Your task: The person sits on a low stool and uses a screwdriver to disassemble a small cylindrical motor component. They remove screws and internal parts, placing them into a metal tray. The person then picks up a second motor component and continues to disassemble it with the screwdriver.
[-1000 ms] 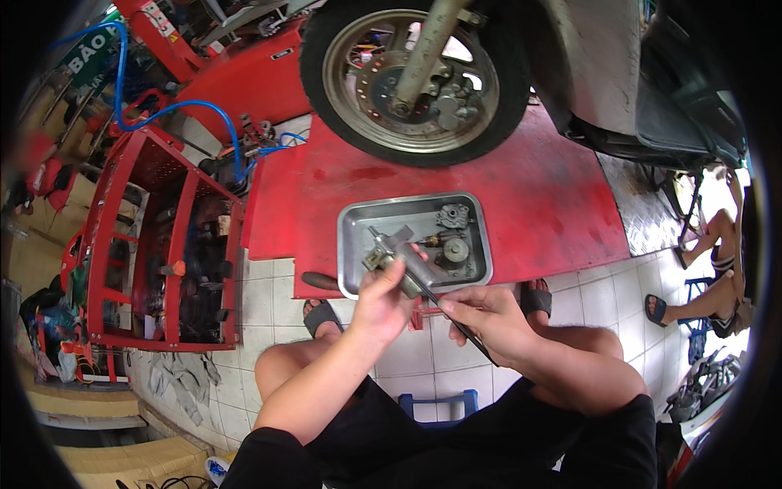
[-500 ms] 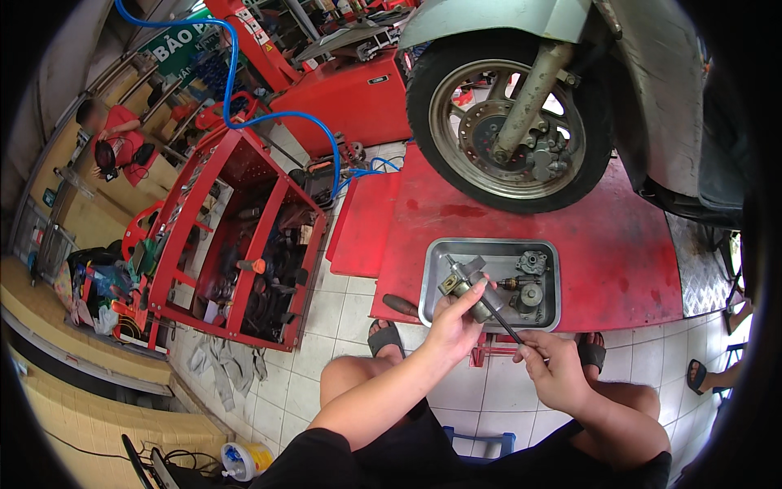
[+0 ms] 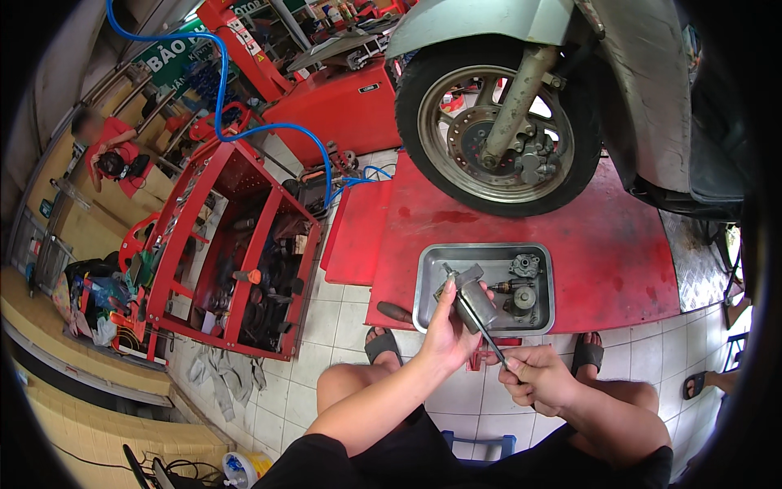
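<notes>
In my left hand [image 3: 450, 332] I hold a small cylindrical metal motor [image 3: 477, 308], tilted above the steel tray, with a short shaft at its upper end. My right hand [image 3: 538, 376] is closed round a thin, dark-shafted screwdriver-like tool [image 3: 490, 341]. Its shaft slants up to the motor's lower end; whether the tip sits in a screw cannot be made out, and the grip is mostly hidden by my fingers. Inside the steel tray [image 3: 419, 281] lie a round grey metal part [image 3: 525, 265] and another cylindrical metal part [image 3: 522, 301].
The tray rests on a red lift platform [image 3: 603, 253] beneath a scooter's front wheel [image 3: 498, 130]. A dark tool handle [image 3: 394, 311] lies left of the tray. At left stands a red tool cart [image 3: 265, 269]; a blue hose [image 3: 220, 90] hangs beyond. Another person [image 3: 116, 155] stands far left.
My right hand has gone from a fingertip hold to fingers wrapped round the tool, slightly lower and nearer. The motor has turned a little in my left hand. The view has shifted slightly.
</notes>
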A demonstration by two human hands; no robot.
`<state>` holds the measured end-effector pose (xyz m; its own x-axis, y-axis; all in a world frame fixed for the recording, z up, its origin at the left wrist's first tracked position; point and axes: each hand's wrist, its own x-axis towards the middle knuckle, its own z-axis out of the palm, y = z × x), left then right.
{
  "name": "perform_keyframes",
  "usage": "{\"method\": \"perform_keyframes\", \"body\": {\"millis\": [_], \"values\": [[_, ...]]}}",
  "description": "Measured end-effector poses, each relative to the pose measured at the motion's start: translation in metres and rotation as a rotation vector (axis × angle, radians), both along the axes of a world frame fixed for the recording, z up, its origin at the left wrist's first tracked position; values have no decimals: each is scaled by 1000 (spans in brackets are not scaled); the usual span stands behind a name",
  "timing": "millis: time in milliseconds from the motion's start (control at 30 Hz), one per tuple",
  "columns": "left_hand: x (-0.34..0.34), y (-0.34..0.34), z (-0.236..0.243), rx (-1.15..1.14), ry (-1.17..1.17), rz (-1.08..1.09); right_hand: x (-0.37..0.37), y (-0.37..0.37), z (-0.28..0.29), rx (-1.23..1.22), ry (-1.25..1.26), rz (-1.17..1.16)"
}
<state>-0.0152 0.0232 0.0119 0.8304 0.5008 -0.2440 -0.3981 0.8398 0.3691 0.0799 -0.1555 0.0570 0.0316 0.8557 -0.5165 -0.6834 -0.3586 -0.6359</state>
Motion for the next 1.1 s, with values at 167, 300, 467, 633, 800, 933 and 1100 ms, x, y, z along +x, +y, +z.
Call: {"method": "perform_keyframes", "body": {"millis": [167,300,467,633,800,933,1100], "values": [[-2,2,-9,31,54,33,3,2,-1,26,-119,-35],[-1,-2,-6,65,84,54,-10,4,-12,112,-634,-179],[2,-6,2,67,21,26,-9,1,-13,124,-862,-236],[3,-6,-7,55,67,28,-9,1,-13,63,-321,-145],[3,-7,3,75,40,15,-8,-1,-15,30,93,-114],[2,-6,9,95,75,36,-9,4,-20,148,-456,-109],[3,-7,5,121,57,30,-10,7,-28,223,-694,-83]]}}
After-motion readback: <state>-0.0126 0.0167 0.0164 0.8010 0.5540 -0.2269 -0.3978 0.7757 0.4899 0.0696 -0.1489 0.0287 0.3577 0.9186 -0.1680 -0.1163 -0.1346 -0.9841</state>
